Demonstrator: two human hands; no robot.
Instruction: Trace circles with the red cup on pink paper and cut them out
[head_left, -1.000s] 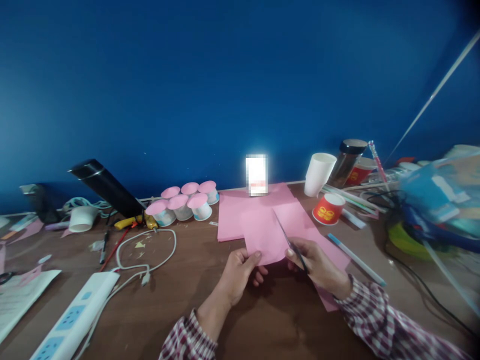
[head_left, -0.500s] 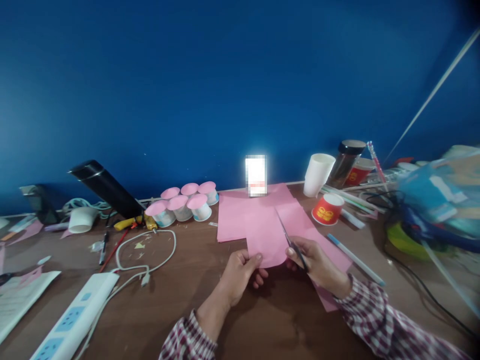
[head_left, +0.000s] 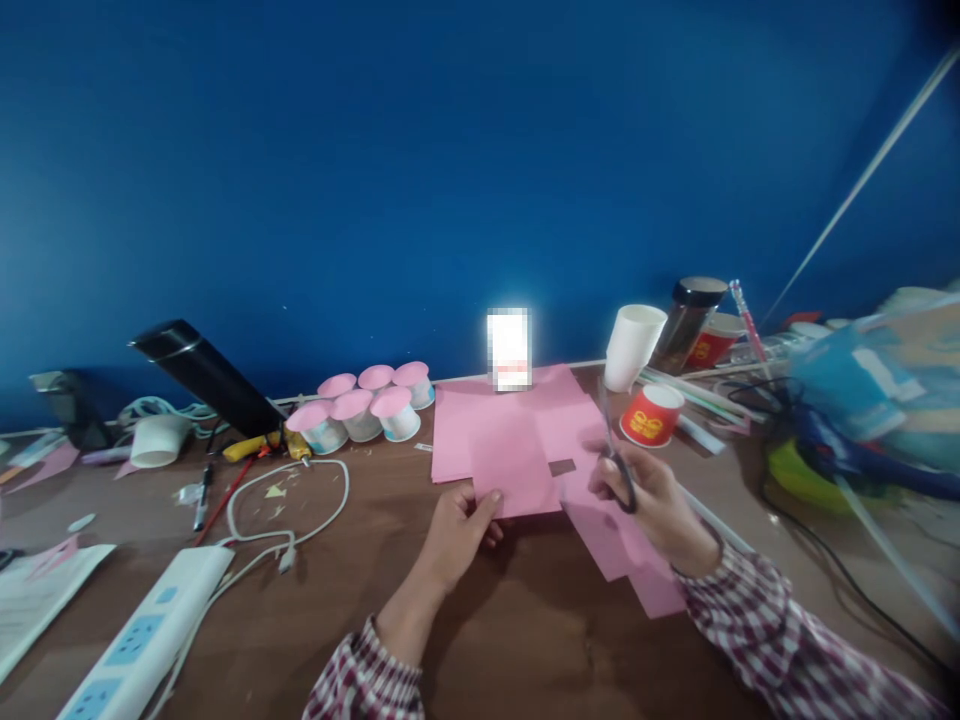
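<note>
My left hand (head_left: 459, 530) pinches the near edge of a pink paper sheet (head_left: 514, 470), thumb on top and fingers beneath. To its right, my right hand (head_left: 656, 500) is closed round the dark handles of a pair of scissors (head_left: 624, 480), blades pointing up and away. The scissors are apart from the held sheet. More pink paper (head_left: 454, 425) lies flat behind it, and further pink pieces (head_left: 611, 535) lie under and beside my right hand. A red paper cup (head_left: 651, 416) sits upside down just beyond the scissors.
Several small cups topped with pink paper (head_left: 352, 405) stand at the back left. A white power strip (head_left: 142, 635) and cable lie at the left, near a black cylinder (head_left: 206, 380). White cups (head_left: 634, 345) and a dark-lidded jar (head_left: 690, 325) stand at the right.
My right hand with the scissors has moved right and up, away from the paper. The held sheet has shifted left and turned slightly; pink pieces now show separately on the right.
</note>
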